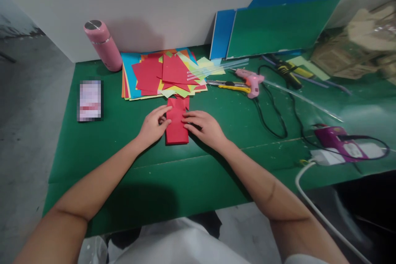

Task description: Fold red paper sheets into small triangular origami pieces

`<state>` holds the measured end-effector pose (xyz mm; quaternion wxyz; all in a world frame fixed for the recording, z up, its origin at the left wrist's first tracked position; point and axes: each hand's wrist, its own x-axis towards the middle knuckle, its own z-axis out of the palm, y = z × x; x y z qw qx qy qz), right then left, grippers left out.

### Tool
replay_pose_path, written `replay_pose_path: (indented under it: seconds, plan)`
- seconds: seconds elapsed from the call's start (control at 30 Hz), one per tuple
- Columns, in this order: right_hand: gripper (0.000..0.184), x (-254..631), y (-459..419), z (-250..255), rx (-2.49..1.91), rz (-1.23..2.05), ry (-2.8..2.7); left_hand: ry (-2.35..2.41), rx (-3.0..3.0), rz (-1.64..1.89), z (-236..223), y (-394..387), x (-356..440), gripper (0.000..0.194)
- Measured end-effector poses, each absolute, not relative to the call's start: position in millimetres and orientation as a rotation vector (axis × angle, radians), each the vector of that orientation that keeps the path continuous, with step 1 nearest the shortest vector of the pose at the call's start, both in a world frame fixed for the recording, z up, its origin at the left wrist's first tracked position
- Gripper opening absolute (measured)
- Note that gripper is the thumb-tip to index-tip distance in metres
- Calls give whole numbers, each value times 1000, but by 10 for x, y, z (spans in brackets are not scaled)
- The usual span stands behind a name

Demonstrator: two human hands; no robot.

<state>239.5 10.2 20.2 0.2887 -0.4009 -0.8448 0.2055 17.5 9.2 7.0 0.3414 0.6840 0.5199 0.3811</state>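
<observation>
A strip of folded red paper (pixel 177 126) lies on the green table in front of me, long side pointing away. My left hand (pixel 154 125) has its bent fingers and thumb on the paper's left edge. From the other side, my right hand (pixel 204 128) grips the right edge with curled fingers. Small cut flaps show at the paper's far end, near the pile of coloured sheets (pixel 145 75). Loose red pieces (pixel 175 68) and pale yellow-green scraps lie on top of that pile.
A pink bottle (pixel 105 47) stands behind at the left, above a blurred-out pack (pixel 90 100). Right of the pile lie a yellow utility knife (pixel 235 87), a pink glue gun (pixel 251 81) with its cord, clear glue sticks (pixel 216 68) and pliers (pixel 289 73). A purple power strip (pixel 337 142) sits at the right.
</observation>
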Motion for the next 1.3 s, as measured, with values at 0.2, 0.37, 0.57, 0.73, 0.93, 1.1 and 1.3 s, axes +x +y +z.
replay_pose_path:
  seconds: [0.2, 0.37, 0.57, 0.73, 0.93, 1.1, 1.3]
  plan:
    - [24, 2419, 135, 183, -1021, 495, -2336, 1362, 1757, 894, 93, 147, 134, 38]
    - [24, 2426, 150, 172, -991, 478, -2355, 1351, 1699, 845, 146, 174, 128, 37]
    - [25, 2429, 150, 169, -995, 484, -2370, 1368, 1711, 801, 183, 165, 135, 37]
    - [24, 2432, 154, 183, -993, 482, -2377, 1384, 1773, 766, 170, 163, 123, 38]
    - [22, 2439, 163, 173, -1001, 519, -2364, 1349, 1836, 778, 143, 175, 102, 36]
    - [22, 2437, 165, 170, -993, 517, -2362, 1332, 1775, 762, 171, 183, 97, 38]
    - [25, 2435, 166, 169, -1009, 507, -2376, 1346, 1785, 732, 166, 176, 109, 45]
